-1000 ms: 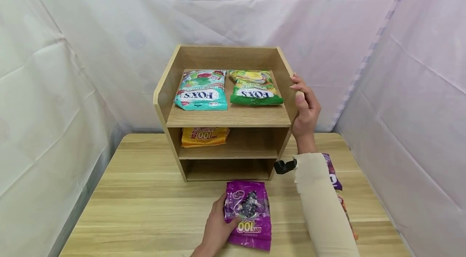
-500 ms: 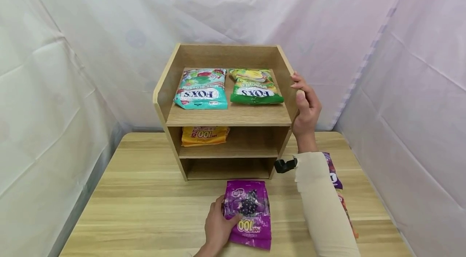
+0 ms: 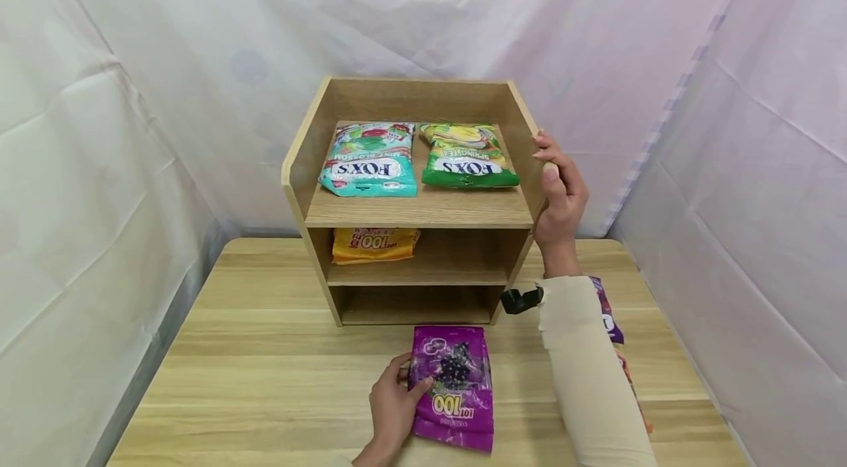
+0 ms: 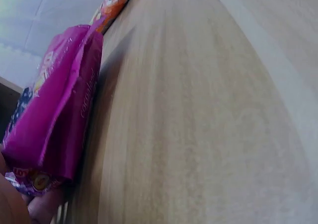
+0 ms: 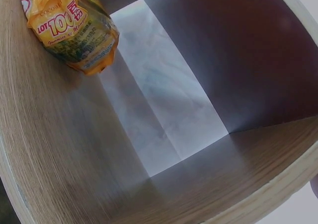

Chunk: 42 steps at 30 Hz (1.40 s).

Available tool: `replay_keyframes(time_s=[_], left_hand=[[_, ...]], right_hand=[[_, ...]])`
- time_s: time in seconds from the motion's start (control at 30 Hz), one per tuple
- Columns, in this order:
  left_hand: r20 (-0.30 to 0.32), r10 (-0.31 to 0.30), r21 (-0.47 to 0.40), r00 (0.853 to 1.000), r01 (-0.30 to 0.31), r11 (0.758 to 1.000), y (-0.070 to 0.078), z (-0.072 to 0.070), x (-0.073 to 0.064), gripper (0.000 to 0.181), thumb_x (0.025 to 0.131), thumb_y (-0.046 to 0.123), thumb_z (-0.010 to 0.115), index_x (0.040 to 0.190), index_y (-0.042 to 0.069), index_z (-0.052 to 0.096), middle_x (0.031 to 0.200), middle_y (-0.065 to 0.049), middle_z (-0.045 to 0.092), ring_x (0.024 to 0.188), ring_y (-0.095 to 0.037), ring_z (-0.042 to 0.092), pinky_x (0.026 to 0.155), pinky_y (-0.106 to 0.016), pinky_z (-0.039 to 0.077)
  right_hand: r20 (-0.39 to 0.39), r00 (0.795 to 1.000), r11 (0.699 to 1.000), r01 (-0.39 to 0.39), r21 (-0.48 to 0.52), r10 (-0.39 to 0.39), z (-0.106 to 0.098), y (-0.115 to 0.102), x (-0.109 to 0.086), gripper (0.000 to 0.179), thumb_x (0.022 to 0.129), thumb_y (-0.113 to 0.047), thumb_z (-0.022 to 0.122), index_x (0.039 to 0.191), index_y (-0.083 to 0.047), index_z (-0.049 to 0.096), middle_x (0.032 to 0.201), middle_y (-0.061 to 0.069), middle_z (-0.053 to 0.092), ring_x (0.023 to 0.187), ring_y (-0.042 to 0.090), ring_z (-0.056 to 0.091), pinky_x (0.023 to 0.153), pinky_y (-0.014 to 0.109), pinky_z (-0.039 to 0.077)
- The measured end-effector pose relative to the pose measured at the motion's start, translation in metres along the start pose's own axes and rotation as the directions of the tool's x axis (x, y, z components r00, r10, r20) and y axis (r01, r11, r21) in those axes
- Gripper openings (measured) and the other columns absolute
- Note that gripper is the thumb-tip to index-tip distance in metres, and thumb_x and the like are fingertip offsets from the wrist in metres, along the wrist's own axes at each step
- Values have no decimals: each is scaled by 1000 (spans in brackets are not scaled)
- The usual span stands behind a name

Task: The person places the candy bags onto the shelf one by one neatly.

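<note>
My left hand [image 3: 393, 407] holds a purple candy bag [image 3: 456, 397] by its left edge, the thumb on top and the other fingers partly hidden. The bag lies in front of a wooden shelf unit [image 3: 417, 213], with blackcurrants and a large 100 printed on it. In the left wrist view the purple bag [image 4: 59, 100] stands out puffy against the table, with part of the hand at the lower left corner. My right hand [image 3: 562, 202] grips the right side panel of the shelf, fingertips at its edge.
A turquoise bag [image 3: 370, 162] and a green-yellow bag [image 3: 466, 157] lie on the top shelf. An orange-yellow bag [image 3: 373, 245] sits at the middle shelf's left. A dark purple bag [image 3: 607, 312] and an orange bag [image 4: 112, 8] lie on the right, partly behind my sleeve.
My left thumb has slid slightly upward along the purple bag's left edge. The right hand stays at the shelf panel. The head view has shifted a little.
</note>
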<state>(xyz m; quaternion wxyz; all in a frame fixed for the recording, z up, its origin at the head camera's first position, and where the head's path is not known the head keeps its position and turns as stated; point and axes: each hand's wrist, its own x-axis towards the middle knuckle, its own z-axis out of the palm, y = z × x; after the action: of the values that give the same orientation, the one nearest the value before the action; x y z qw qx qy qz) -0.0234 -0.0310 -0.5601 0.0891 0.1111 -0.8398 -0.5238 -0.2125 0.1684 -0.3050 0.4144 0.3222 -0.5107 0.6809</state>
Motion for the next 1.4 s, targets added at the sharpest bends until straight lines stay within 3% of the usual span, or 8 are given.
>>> replay_keyframes(time_s=[0.33,0.63,0.8,0.97,1.2,1.4], left_hand=[[-32,23,-44,999,-24,999,-4,2,5,21,76,12,80,96,12,74,78,4,69,64,-5,64,59,-19,53],[-65,37,-91,997,-43,995,-2,-1,3,12,79,6,76,89,13,76,72,6,68,57,-5,59,53,-21,50],[-39,15,-144,999,-21,989,2,-2,3,10,81,5,74,88,13,76,74,4,70,57,-7,58,51,-22,49],[5,7,-259,1000,-6,966,3,-3,2,10,83,3,71,91,8,75,81,-2,72,66,-12,65,59,-24,54],[80,-18,-419,997,50,907,-1,-3,3,10,84,4,70,94,5,73,90,-8,72,79,-18,68,71,-26,56],[116,14,-483,993,44,874,1,-4,2,12,84,5,71,95,3,73,91,-10,72,79,-19,69,69,-28,56]], right_hand=[[7,1000,1000,-10,-6,10,-1,-2,0,40,91,-20,56,95,20,55,114,28,61,124,45,44,109,50,27],[18,1000,1000,-5,-9,5,0,-2,-1,39,92,-19,55,96,20,55,115,28,60,124,45,44,110,50,26],[15,1000,1000,-5,-10,5,0,-2,-2,39,92,-18,55,96,21,55,115,29,60,124,45,44,110,50,26],[11,1000,1000,-1,-4,1,0,-1,-1,39,91,-18,55,96,21,55,114,29,60,124,45,44,110,50,26],[13,1000,1000,2,-10,-2,-1,-1,0,38,91,-18,55,96,20,55,114,29,60,124,46,43,110,50,26],[23,1000,1000,0,-22,1,-1,-4,0,38,92,-17,53,97,21,55,115,30,59,125,45,43,110,50,26]])
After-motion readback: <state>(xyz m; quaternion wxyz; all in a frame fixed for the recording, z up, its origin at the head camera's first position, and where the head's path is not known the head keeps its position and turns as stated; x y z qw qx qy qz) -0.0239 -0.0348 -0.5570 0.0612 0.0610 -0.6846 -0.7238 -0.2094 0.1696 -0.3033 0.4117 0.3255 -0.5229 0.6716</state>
